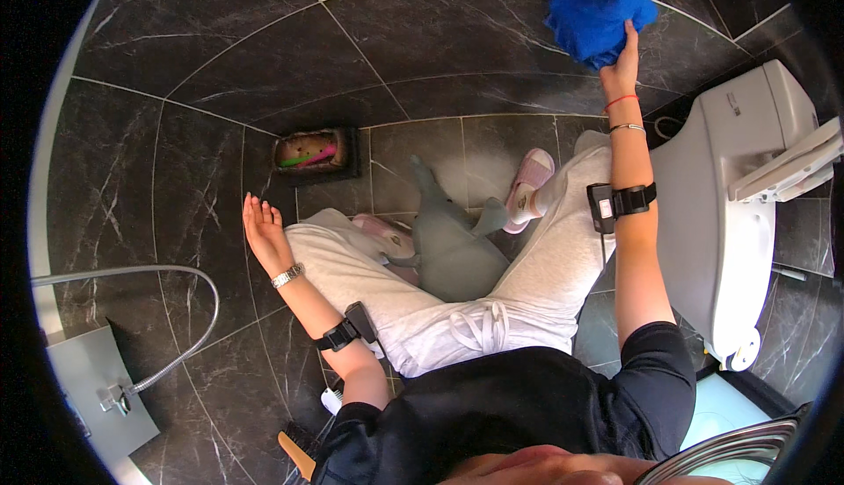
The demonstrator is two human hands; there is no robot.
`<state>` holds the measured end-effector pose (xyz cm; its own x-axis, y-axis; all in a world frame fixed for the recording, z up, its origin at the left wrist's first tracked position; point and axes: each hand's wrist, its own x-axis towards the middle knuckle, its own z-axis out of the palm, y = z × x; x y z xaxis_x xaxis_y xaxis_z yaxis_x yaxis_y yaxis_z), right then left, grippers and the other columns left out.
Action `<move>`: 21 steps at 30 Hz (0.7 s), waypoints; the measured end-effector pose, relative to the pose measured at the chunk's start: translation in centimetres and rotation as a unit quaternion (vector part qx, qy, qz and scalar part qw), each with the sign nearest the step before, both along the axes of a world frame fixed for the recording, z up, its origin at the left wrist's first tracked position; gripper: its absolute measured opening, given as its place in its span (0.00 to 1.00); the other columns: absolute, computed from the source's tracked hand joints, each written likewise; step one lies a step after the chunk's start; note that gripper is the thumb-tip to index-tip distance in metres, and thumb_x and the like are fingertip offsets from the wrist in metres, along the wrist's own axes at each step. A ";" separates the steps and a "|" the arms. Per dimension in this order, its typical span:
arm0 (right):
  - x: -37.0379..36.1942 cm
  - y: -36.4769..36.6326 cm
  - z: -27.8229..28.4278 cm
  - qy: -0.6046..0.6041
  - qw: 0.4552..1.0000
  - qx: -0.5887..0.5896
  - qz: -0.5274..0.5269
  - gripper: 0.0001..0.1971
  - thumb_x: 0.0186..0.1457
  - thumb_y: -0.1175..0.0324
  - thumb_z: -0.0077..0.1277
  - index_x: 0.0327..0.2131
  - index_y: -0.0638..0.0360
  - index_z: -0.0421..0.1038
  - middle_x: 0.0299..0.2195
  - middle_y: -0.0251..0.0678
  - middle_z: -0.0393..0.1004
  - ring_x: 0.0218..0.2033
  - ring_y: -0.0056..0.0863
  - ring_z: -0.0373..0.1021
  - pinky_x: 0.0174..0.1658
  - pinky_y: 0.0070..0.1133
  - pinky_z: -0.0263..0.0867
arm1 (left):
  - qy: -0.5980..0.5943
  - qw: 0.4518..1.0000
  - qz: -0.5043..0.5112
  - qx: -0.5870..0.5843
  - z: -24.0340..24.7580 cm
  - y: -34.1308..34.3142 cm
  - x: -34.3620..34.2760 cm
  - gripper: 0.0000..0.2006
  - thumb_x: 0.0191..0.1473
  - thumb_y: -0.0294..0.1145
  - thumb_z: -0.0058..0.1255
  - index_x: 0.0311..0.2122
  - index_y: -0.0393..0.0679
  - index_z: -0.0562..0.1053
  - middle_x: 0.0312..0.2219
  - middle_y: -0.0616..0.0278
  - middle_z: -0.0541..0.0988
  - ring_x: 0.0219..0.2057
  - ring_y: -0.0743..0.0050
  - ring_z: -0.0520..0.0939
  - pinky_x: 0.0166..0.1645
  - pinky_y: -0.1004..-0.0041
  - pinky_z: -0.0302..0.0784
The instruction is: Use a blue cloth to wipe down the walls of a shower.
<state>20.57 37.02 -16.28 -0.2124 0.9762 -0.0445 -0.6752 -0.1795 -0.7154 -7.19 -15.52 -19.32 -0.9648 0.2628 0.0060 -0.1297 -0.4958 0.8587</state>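
Note:
My right arm reaches far up and forward. A crumpled blue cloth (600,17) is gripped in my right hand (622,70) and lies against the dark marbled wall tiles (492,36). Most of my right fingers are hidden behind or under the cloth; the thumb shows along its edge. Beside my left knee, my left hand (264,228) hangs with its fingers stretched out and holds nothing. Between my legs sits a grey, shark-shaped thing (453,247) with fins, its lower part hidden by my trousers.
A white toilet (716,212) with raised lid stands close on my right. By the wall's foot is a dark box (316,158) with pink and green items inside. On the left are a metal shower hose (211,327) and a grey panel (105,388). A wooden-handled brush (297,457) lies at lower left.

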 end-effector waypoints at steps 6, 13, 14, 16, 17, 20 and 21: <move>-0.3 0.5 -5.7 -0.217 0.976 -0.010 -0.007 0.19 0.45 0.57 0.46 0.32 0.67 0.67 0.29 0.34 0.69 0.29 0.23 0.65 0.34 0.21 0.61 | 0.009 1.000 0.015 -0.016 0.4 -0.1 0.4 0.18 0.54 0.30 0.40 0.50 0.37 0.61 0.39 0.64 0.71 0.36 0.78 0.71 0.41 0.76 0.67; 0.6 0.3 -12.0 -0.422 0.849 -0.148 0.283 0.20 0.42 0.55 0.48 0.31 0.66 0.70 0.29 0.42 0.72 0.29 0.32 0.69 0.35 0.25 0.65 | 0.006 1.000 0.000 0.008 0.3 -0.2 0.0 0.18 0.54 0.31 0.40 0.50 0.38 0.61 0.39 0.64 0.71 0.36 0.78 0.71 0.42 0.76 0.67; 0.5 0.4 -12.7 -0.421 0.849 -0.147 0.284 0.20 0.42 0.55 0.48 0.31 0.66 0.70 0.29 0.42 0.72 0.29 0.32 0.69 0.35 0.25 0.65 | 0.012 1.000 0.001 0.005 0.3 -0.3 0.1 0.18 0.54 0.31 0.40 0.50 0.38 0.61 0.39 0.64 0.71 0.36 0.78 0.71 0.42 0.76 0.67; 1.4 2.0 -14.4 -0.541 0.798 -0.046 0.262 0.21 0.43 0.56 0.50 0.34 0.66 0.69 0.30 0.42 0.72 0.29 0.33 0.70 0.35 0.28 0.66 | 0.008 1.000 -0.013 0.010 0.0 0.9 -0.2 0.18 0.54 0.31 0.40 0.50 0.38 0.61 0.39 0.64 0.71 0.36 0.78 0.71 0.42 0.76 0.67; 0.7 1.5 -14.1 -0.575 0.779 -0.039 0.247 0.23 0.44 0.56 0.50 0.36 0.69 0.68 0.31 0.42 0.72 0.29 0.33 0.70 0.35 0.30 0.67 | 0.003 1.000 -0.014 0.004 0.1 0.9 -0.1 0.18 0.54 0.31 0.40 0.50 0.38 0.61 0.39 0.64 0.71 0.36 0.78 0.71 0.42 0.76 0.67; -1.1 -0.4 -12.0 -0.455 0.831 -0.107 0.300 0.22 0.44 0.58 0.51 0.35 0.70 0.68 0.30 0.41 0.72 0.29 0.30 0.71 0.35 0.27 0.67 | 0.002 1.000 0.004 -0.005 0.4 0.8 0.2 0.18 0.54 0.30 0.40 0.50 0.38 0.61 0.38 0.64 0.71 0.36 0.79 0.71 0.42 0.76 0.67; -1.8 -0.9 -11.4 -0.457 0.831 -0.105 0.299 0.22 0.44 0.58 0.51 0.35 0.70 0.68 0.30 0.41 0.72 0.29 0.30 0.71 0.35 0.27 0.67 | 0.001 1.000 0.004 -0.002 0.6 1.0 0.3 0.18 0.54 0.30 0.40 0.50 0.38 0.61 0.38 0.64 0.71 0.36 0.79 0.71 0.42 0.76 0.67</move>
